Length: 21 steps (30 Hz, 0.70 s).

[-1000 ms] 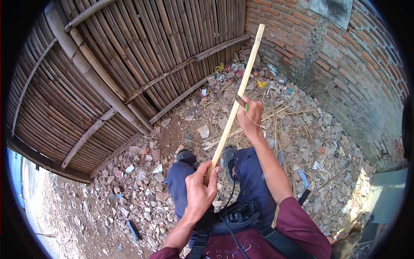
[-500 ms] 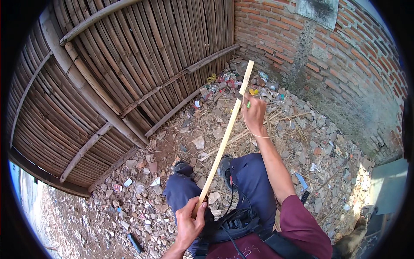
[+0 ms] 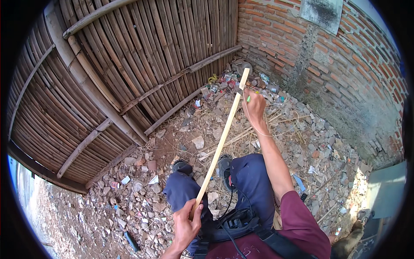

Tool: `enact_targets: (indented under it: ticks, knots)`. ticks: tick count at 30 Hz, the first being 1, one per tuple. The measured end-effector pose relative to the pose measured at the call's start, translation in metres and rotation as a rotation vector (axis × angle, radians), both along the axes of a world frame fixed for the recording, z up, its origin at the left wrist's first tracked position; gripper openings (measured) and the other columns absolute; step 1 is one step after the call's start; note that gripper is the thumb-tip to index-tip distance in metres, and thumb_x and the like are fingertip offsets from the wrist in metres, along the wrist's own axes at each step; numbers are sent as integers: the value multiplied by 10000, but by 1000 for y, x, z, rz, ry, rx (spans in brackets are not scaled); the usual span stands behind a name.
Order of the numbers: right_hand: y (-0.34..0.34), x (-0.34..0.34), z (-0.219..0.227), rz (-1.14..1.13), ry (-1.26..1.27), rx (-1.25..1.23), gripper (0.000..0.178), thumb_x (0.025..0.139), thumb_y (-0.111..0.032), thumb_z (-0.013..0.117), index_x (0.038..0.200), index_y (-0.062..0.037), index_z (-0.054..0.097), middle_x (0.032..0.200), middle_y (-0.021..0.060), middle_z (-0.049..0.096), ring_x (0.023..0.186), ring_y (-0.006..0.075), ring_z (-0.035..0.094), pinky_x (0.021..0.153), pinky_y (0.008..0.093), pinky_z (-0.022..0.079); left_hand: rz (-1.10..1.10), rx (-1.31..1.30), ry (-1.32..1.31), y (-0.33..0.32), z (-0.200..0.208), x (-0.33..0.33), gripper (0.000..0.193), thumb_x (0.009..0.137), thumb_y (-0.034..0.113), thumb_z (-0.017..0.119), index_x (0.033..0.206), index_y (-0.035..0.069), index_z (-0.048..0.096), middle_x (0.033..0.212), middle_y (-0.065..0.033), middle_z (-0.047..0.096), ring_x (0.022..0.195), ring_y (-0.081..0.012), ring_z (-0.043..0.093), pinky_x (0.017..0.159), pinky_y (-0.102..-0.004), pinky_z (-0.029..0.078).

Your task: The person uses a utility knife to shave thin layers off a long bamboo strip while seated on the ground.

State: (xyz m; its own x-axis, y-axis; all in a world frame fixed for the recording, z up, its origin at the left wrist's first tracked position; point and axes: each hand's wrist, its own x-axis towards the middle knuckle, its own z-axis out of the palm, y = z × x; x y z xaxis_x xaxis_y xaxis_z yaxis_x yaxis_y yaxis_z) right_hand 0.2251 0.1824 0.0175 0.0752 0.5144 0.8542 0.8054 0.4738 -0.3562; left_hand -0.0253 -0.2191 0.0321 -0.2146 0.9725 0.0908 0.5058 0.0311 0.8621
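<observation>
A long, pale strip of bamboo or wood [image 3: 221, 140] slants away from my lap over my legs. My left hand [image 3: 188, 223] is closed around its near end, thumb along the side. Close to the far end, my right hand [image 3: 254, 105] grips a small knife [image 3: 239, 90]. Its dark blade lies against the strip; a bit of green handle shows between the fingers, and the rest is hidden. A thin pale shaving [image 3: 282, 135] curls beside my right wrist.
Stones and rubble [image 3: 142, 190] cover the ground, with cut pale strips [image 3: 237, 137] between my knees and the corner. A bamboo wall [image 3: 172, 39] rises at left, a brick wall [image 3: 280, 28] at right. A dark handle-like object [image 3: 132, 241] lies at lower left.
The strip has slid slightly back toward me with my left hand. My right hand and the knife have moved a little farther out, so the blade sits closer to the strip's far tip.
</observation>
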Motion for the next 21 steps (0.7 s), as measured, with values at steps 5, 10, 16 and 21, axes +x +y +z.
enact_targets:
  ticks: [5,10,16,21]
  knots:
    - [-10,-24,-13,486,414,-511,276,960,-56,528,731,-20,678,583,108,590,507,200,537,482,388,369,51,2,-33,2,-8,-5,124,1004,78,723,1076,-22,734,592,-8,560,518,-35,419,480,-276,297]
    - [-22,-27,-6,582,559,-620,252,905,-3,477,688,-12,603,572,83,563,492,203,521,503,395,387,19,-17,0,0,-1,-3,129,1007,80,718,1078,-27,728,585,-7,541,517,-40,416,479,-281,295]
    - [-9,-9,22,204,45,-117,193,921,-97,613,893,-30,792,677,239,689,673,379,735,622,502,514,9,-37,-16,-8,-2,0,140,1004,89,727,1079,-29,725,587,-27,557,514,-45,428,478,-285,306]
    - [54,46,-5,-36,318,-238,281,959,-185,603,932,28,784,727,274,710,709,453,724,680,513,554,-10,-26,-63,-15,-4,7,145,1001,98,736,1084,-20,735,586,-39,568,520,-47,442,481,-282,317]
